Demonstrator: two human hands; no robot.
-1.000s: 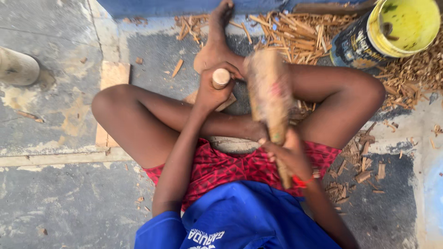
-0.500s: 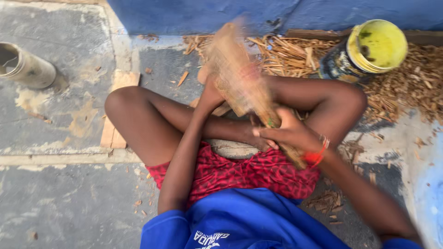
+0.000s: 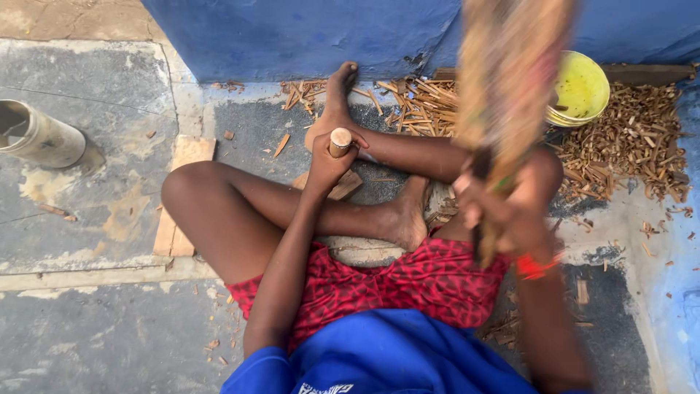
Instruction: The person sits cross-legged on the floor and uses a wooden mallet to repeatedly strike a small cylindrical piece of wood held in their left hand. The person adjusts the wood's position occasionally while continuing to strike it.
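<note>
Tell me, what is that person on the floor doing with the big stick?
A person sits cross-legged on the concrete floor. Their left hand grips a short wooden tool handle, held upright over a wooden block. Their right hand holds a big wooden mallet raised high; it looks blurred. Wood chips lie piled by the blue wall, beside a yellow bucket.

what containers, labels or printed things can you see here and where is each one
Yellow tub: round, open, top right on the wood chips by the blue wall.
Grey can: cylinder on its side, far left on the concrete floor.
White print: small lettering on the blue shirt, bottom edge.
No signs or screens.
</note>
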